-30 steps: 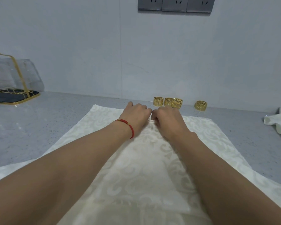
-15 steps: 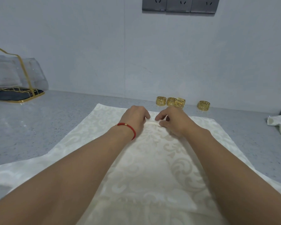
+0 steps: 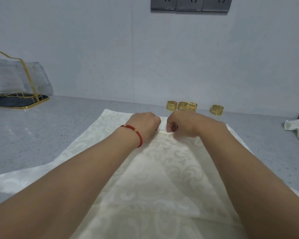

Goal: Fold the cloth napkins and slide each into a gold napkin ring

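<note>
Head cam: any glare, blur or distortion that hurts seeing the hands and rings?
Head view: light is soft and even, no hard shadows, only faint sheen on the grey counter. Wide-angle stretch swells the forearms at the bottom edge. Left hand and right hand are reasonably sharp, pinching a ridge of the cream napkin. The gold rings are small, fretwork slightly soft.

A grey speckled countertop (image 3: 62, 128) ran up to a pale wall (image 3: 93, 49). High on that wall sat a row of dark grey sockets (image 3: 190, 4). At the countertop's far left stood a gold wire rack (image 3: 27, 99) on a dark base, clear plastic (image 3: 16, 78) bunched inside it.
</note>
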The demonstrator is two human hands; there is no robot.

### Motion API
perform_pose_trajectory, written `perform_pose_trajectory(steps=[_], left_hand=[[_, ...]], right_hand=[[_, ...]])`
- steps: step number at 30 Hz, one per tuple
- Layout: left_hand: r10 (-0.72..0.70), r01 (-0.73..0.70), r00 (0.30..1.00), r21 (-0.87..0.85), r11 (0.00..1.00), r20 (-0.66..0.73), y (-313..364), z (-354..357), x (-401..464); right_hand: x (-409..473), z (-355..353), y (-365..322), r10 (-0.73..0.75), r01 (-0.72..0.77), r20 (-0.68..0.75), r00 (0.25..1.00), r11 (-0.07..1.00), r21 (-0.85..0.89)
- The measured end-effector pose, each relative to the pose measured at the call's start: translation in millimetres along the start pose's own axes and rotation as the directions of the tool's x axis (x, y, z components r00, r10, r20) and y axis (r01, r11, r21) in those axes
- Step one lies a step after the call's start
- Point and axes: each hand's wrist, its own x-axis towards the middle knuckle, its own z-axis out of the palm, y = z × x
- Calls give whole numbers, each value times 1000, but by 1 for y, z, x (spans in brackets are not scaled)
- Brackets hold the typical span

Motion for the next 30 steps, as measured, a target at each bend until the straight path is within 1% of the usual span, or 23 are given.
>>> perform_pose_trajectory(steps=[2, 5, 6, 8, 10, 13, 15, 17, 18, 20, 23, 24, 25, 26, 28, 29, 30], left_hand=[[-100, 101, 995, -101, 990, 16, -1, 1, -1], [-232, 216, 973, -298, 930, -17, -7, 12, -3], [-255, 237, 967, -339, 911, -8, -9, 13, -2], [-266, 268, 962, -357, 895, 56, -9, 13, -1], [-230, 243, 970, -322, 915, 77, -8, 13, 0], [-159, 143, 986, -221, 965, -55, -6, 16, -9], [-88, 77, 990, -105, 991, -108, -6, 16, -14], [-23, 17, 990, -41, 999, -139, -6, 12, -17], [6, -9, 990, -24, 1000, -142, -6, 8, -20], [47, -50, 994, -27, 998, -98, -7, 4, -23], [24, -27, 999, -112, 993, -31, -9, 2, -31], [-7, 4, 1000, -160, 987, -20, -11, 4, -32], [-55, 48, 998, -224, 973, -25, -14, 6, -34], [-115, 99, 993, -295, 950, -36, -15, 8, -34], [-223, 169, 970, -398, 902, -93, -16, 12, -37], [-253, 190, 961, -404, 895, -110, -14, 13, -39], [-267, 203, 957, -392, 897, -116, -11, 15, -39]], right_hand=[[-2, -5, 2, -7, 9, -27, 1000, 999, 50], [-2, 1, 7, 3, 11, -114, 993, 993, 118], [-2, 4, 9, 11, 4, -115, 993, 991, 132], [-2, 8, 12, 19, -4, -96, 995, 988, 154], [-3, 7, 12, 20, -6, -93, 995, 989, 149], [-4, 6, 5, 20, -15, -79, 997, 997, 72], [-4, 7, -1, 29, -28, -74, 997, 1000, 8], [-4, 9, -5, 30, -34, -67, 997, 998, -55], [-5, 11, -7, 29, -34, -54, 998, 994, -99], [-8, 13, -9, 44, -46, -15, 999, 986, -160], [-25, 10, -9, 76, -72, 22, 997, 989, -131], [-31, 10, -8, 76, -76, -4, 997, 993, -95], [-38, 11, -8, 70, -74, -61, 996, 996, -55], [-42, 18, -7, 75, -75, -152, 986, 997, 5], [-52, 36, -6, 132, -65, -356, 925, 979, 194], [-55, 45, -5, 163, -50, -430, 888, 964, 263], [-55, 52, -3, 180, -41, -462, 868, 955, 295]])
